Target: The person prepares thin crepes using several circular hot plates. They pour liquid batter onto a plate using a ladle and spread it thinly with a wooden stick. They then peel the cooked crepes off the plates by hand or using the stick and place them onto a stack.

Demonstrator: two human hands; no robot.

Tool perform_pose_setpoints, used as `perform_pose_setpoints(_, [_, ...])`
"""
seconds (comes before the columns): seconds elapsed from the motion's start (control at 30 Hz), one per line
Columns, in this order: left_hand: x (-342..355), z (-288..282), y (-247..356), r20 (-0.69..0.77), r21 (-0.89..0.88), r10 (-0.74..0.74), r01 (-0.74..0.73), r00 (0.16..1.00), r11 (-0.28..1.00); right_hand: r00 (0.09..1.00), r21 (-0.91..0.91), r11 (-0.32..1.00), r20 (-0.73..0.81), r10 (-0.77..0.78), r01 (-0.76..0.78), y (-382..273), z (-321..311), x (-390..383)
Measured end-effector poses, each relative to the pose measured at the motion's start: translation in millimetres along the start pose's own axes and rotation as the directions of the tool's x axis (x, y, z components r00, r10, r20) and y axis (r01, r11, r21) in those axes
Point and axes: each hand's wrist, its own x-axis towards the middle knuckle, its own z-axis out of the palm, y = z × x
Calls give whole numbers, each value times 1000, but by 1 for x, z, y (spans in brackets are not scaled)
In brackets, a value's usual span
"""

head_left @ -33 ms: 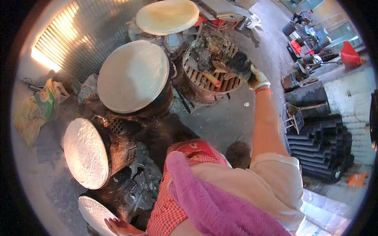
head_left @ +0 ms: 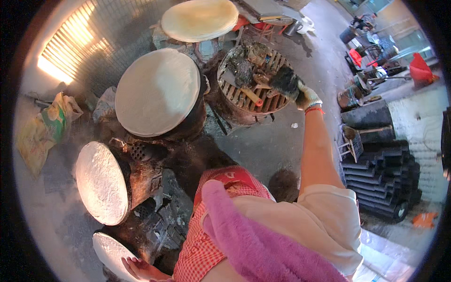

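My right hand (head_left: 308, 97), in a pale work glove with a red band at the wrist, reaches to the slatted round stove top (head_left: 226, 84). It is closed on a dark, shaggy thing (head_left: 284, 81), whose exact kind I cannot make out. Close by on the slats lie a tool with a tan, red-tipped handle (head_left: 252, 97) and a grey, sooty lump (head_left: 243, 71). At the lower left my bare left hand (head_left: 139, 269) rests with fingers stretched on the edge of a white round lid-like disc (head_left: 110, 251).
More round pale tops stand along the left: a white one (head_left: 102, 183), a larger one (head_left: 157, 91) and a yellowish one (head_left: 199, 19). A sack (head_left: 44, 134) leans at far left. Stacked black cylinders (head_left: 380, 181) and a red bag (head_left: 421, 70) are at right.
The dark, shaggy thing in my right hand has shifted very slightly right and down. My left hand stays on the disc, moved only a touch.
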Motion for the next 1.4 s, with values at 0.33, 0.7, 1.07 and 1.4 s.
perform_pose_setpoints(0.33, [-90,128,46,231,43,11,-21,973,999,996,-492,869,29,79,-55,-60,-13,80])
perform_pose_setpoints(0.7, [-218,-34,4,-387,-97,-229,208,893,973,900,-943,-121,333,-280,311,-15,141,84])
perform_pose_setpoints(1.07, [-664,-248,-156,-860,-411,-484,-339,-165,846,-629,190,646,-150,763,739,462,129,-475])
perform_pose_setpoints(1.4, [-690,-253,-329,-260,-571,-864,-791,430,-222,-35,328,266,-571,820,906,589,-135,-722])
